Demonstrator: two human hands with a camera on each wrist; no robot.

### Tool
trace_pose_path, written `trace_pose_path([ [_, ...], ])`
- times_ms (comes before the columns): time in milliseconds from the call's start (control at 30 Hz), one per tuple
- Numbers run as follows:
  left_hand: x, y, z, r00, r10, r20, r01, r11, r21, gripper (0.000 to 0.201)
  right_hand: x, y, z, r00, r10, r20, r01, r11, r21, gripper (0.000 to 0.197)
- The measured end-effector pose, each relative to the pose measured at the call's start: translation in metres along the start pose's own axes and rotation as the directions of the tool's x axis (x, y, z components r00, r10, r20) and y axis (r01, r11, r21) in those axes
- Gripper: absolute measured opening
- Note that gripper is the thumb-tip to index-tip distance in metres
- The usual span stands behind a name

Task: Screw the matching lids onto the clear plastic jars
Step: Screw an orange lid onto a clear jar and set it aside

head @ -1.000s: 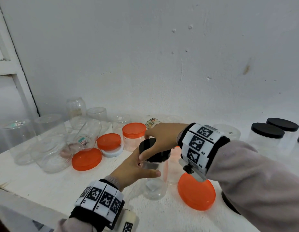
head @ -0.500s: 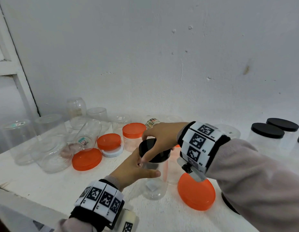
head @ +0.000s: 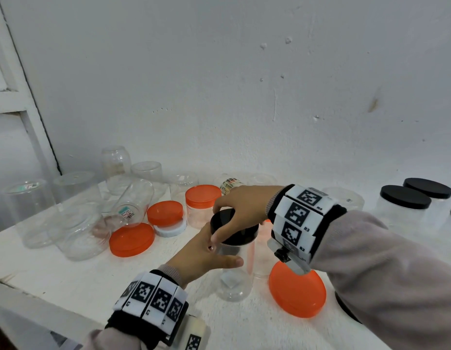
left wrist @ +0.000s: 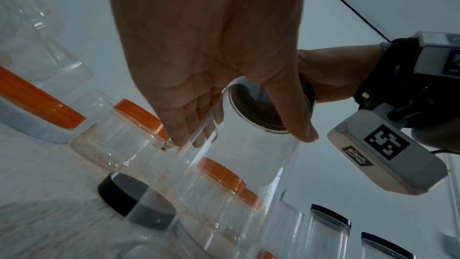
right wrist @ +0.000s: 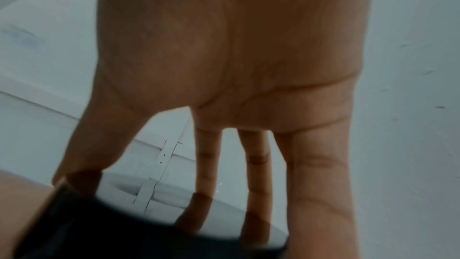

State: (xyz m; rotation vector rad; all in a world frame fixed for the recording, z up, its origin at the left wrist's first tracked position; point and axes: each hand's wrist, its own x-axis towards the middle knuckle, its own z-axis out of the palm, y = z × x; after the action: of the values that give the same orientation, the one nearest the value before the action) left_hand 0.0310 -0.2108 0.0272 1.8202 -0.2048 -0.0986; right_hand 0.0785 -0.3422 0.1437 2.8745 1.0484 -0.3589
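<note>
The black lid [head: 233,229] sits on the clear jar [head: 235,269] between your hands — your right hand [head: 240,210] clasps its rim from above, your left hand [head: 201,256] wraps the wall below. Keep the lid level while twisting. Only the left wrist view shows the lid's underside [left wrist: 259,109] through the plastic.

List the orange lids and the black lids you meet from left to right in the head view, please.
Flat orange lid → orange lid stacked on a white lid → orange lid on a small jar → black lid under the right hand → large orange lid → black lid on a jar → farther black lid.
</note>
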Motion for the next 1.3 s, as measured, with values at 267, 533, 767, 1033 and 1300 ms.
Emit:
trace_pose_path([
  [267, -0.002, 0.001, 0.001, 1.000, -0.013, -0.019, 0.013, 1.000, 0.005, 0.094, -0.003, 0.004, -0.010, 0.991, -0.061, 0.121, 0.055, 0.997, 0.054, 0.071],
  [533, -0.001, 0.001, 0.001, 1.000, -0.005, 0.000, 0.005, 1.000, 0.000, 0.090, -0.003, -0.002, -0.001, 0.998, 0.055, -0.005, -0.055, 0.997, -0.045, 0.072],
  [767, 0.000, 0.000, 0.001, 1.000, -0.017, -0.015, 0.017, 1.000, 0.000, 0.091, -0.004, 0.004, -0.007, 0.994, -0.048, 0.098, 0.043, 0.998, 0.053, 0.072],
  [1033, 0.001, -0.001, 0.000, 1.000, -0.013, 0.002, 0.013, 1.000, 0.002, 0.087, -0.001, 0.000, 0.003, 0.999, 0.033, 0.005, -0.033, 0.999, -0.022, 0.077],
  [1300, 0.001, -0.001, 0.001, 1.000, -0.006, 0.009, 0.007, 1.000, -0.015, 0.084, -0.004, 0.006, -0.004, 0.997, -0.065, 0.053, 0.061, 0.996, 0.069, 0.070],
])
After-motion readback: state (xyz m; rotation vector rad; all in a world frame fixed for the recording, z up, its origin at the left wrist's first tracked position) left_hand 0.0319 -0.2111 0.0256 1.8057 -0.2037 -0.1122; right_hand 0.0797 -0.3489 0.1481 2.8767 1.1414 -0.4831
